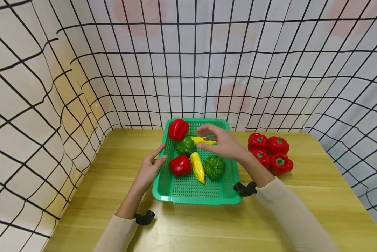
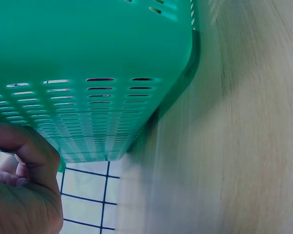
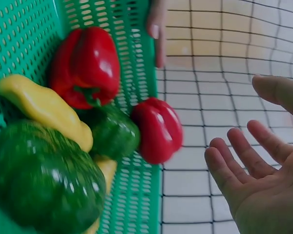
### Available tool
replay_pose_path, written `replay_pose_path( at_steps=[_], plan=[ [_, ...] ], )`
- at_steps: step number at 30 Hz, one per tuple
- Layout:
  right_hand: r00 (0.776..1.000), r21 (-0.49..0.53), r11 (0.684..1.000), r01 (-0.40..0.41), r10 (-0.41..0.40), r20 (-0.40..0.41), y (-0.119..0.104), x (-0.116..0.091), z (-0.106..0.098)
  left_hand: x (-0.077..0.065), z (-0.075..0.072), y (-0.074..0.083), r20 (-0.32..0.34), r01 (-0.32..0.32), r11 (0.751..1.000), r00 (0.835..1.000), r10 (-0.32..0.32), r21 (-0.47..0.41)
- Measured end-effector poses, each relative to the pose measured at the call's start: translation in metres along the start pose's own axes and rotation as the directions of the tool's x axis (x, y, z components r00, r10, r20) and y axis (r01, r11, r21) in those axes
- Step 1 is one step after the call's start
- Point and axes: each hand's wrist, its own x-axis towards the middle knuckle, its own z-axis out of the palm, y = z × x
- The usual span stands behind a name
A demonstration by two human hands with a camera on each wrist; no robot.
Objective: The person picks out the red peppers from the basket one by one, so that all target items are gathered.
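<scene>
A green plastic basket (image 1: 199, 201) stands on the table, and my left hand (image 1: 149, 168) holds its left rim, thumb over the edge. Above the basket's right half hovers my right hand (image 1: 223, 142), fingers spread and nothing in them. Inside lie a red bell pepper (image 1: 178, 130) at the back left and another red bell pepper (image 1: 180, 165) nearer the front. Between them sits a green pumpkin-like vegetable (image 1: 185, 146); a second green pumpkin (image 1: 214, 167) lies to the right. One yellow pepper-shaped vegetable (image 1: 197, 168) lies mid-basket; another yellow one (image 1: 201, 140) is partly hidden by my right hand.
Several red bell peppers (image 1: 280, 164) stand grouped on the wooden table (image 1: 314, 196), right of the basket. A white cloth with a black grid (image 1: 201, 84) encloses the back and sides. Black straps with mounts (image 1: 245, 189) sit on both wrists.
</scene>
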Motion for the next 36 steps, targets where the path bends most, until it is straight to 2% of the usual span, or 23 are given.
replay_pose_path(
  at_steps=[5, 10, 14, 21, 29, 36],
  plan=[
    [0.998, 0.02, 1.0, -0.005, 0.004, 0.059, 0.008, 0.02, 0.017, 0.0, 0.0, 0.001, -0.003, 0.001, 1.0, 1.0, -0.001, 0.002],
    [0.992, 0.056, 0.998, -0.024, 0.017, 0.124, 0.018, 0.032, 0.032, 0.0, 0.001, 0.001, -0.011, -0.005, 1.0, 1.0, 0.005, 0.007],
    [0.98, -0.001, 0.999, -0.048, 0.048, 0.194, 0.026, 0.036, 0.043, 0.0, 0.001, 0.002, 0.004, 0.006, 1.0, 1.0, -0.006, -0.018],
    [0.942, -0.094, 0.994, -0.055, 0.083, 0.325, 0.032, 0.036, 0.052, -0.001, 0.001, 0.002, 0.012, 0.017, 0.999, 1.0, -0.017, -0.036],
    [0.915, -0.2, 0.976, -0.082, 0.153, 0.374, 0.042, 0.034, 0.057, 0.0, 0.002, 0.001, 0.016, 0.013, 0.999, 1.0, -0.012, -0.051],
    [0.919, -0.275, 0.96, -0.052, 0.154, 0.363, 0.045, 0.034, 0.062, 0.001, 0.002, -0.001, 0.007, -0.004, 0.999, 1.0, 0.004, -0.035]
  ],
)
